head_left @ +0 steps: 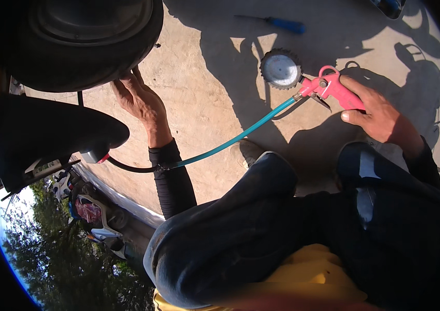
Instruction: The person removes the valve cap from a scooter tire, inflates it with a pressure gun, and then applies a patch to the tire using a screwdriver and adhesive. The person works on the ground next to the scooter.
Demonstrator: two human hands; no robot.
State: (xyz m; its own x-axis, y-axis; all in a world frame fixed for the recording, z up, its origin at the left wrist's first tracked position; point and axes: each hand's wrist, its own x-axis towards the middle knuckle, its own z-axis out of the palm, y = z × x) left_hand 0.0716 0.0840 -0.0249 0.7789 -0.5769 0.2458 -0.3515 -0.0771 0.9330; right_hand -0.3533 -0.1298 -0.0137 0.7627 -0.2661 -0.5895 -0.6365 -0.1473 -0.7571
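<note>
In my right hand [383,111] is a pink tire inflator gun [336,90], its grip against my palm. A round dial gauge [280,69] with a dark ridged rim is fixed to the gun. From the gun a teal hose [235,139] runs left to a joint at my left sleeve. There a black hose [131,168] carries on to a red fitting [103,157] beside a dark vehicle part. My left hand [144,106] reaches up to the lower edge of a black tire [90,78], fingers stretched out and their tips partly hidden against it.
A blue-handled screwdriver [284,25] lies on the concrete floor [199,93] beyond the gauge. A dark, smooth vehicle part [69,124] juts in at left, below the tire. My bent knees are close beneath the hose. Mixed items [98,212] and trees show at lower left.
</note>
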